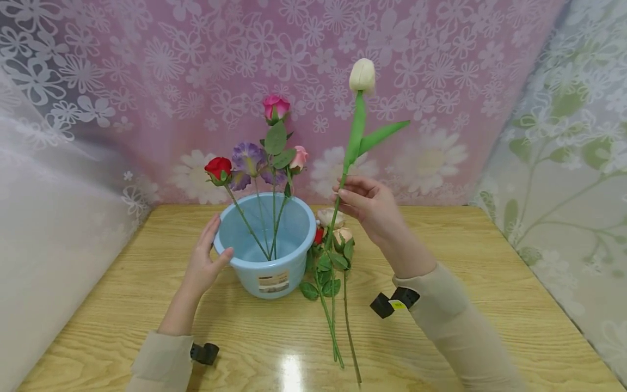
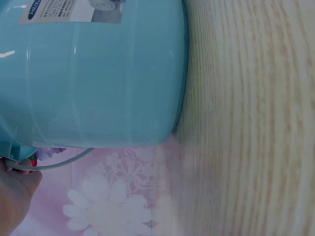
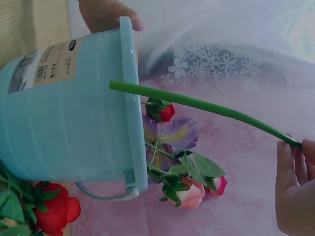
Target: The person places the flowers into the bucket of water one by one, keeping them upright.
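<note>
Lower centre, nearest: loose roses (image 1: 344,236) lying on wood-grain table (image 1: 122,305), stems toward bottom edge. Left of centre: left hand (image 1: 208,255), fingers extended, against light-blue bucket (image 1: 243,279). Standing in bucket: red rose (image 1: 218,170), purple iris (image 1: 249,158), two pink roses (image 1: 276,109). Right of centre: right hand (image 1: 369,208) pinching stem of white tulip (image 1: 356,128), held upright, slightly tilted, bloom at top. Behind: pink floral curtain (image 1: 206,81).

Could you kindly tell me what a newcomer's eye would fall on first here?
Probably the white tulip, held up in the right hand before the pink backdrop. Next would come the light-blue bucket on the wooden table, with a red rose, a purple iris and two pink roses standing in it, and the left hand at its rim.
</note>
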A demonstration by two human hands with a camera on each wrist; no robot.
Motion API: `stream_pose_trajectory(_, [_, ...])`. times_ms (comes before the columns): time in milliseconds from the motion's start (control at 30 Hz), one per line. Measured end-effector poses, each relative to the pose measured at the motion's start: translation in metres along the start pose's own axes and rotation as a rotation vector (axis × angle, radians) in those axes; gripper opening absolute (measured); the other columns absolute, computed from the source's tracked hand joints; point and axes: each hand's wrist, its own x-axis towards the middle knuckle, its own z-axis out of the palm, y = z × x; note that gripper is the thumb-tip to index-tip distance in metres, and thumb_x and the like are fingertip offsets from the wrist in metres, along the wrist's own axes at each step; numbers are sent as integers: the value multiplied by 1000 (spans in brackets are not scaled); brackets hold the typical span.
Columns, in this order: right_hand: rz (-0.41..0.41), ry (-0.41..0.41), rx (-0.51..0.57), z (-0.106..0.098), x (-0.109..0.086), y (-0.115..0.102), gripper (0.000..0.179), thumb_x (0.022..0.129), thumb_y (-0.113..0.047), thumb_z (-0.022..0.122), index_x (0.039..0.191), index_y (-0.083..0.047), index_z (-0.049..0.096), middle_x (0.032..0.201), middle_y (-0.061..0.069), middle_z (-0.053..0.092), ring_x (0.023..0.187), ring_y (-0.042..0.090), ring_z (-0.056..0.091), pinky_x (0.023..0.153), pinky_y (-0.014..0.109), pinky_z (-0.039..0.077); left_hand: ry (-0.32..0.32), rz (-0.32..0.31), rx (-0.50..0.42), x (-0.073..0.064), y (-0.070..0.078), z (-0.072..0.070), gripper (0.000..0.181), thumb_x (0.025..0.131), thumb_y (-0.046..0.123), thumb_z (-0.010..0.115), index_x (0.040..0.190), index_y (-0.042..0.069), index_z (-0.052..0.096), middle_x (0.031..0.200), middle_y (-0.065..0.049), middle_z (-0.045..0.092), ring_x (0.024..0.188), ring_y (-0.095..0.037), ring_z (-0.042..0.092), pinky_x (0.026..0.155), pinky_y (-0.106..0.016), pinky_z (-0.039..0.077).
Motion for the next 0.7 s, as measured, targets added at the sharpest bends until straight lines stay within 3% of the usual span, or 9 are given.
stream_pose_trajectory(333, [-44, 0, 40, 24, 16, 7, 29, 85, 11, 46, 84, -10, 66, 80, 5, 63, 72, 15, 62, 68, 26, 52, 5, 10, -4, 0, -1, -1, 67, 79, 12, 58, 136, -5, 27, 142, -16, 21, 128, -33, 20, 99, -49, 24])
stream_pose_trajectory(700, [-14, 24, 97, 43, 29, 17, 25, 86, 10, 45, 86, -8, 64, 79, 5, 64, 72, 15, 63, 69, 25, 52, -1, 6, 4, 0, -3, 0, 68, 78, 9, 57, 136, -5, 25, 142, -19, 20, 128, -33, 20, 99, -50, 24])
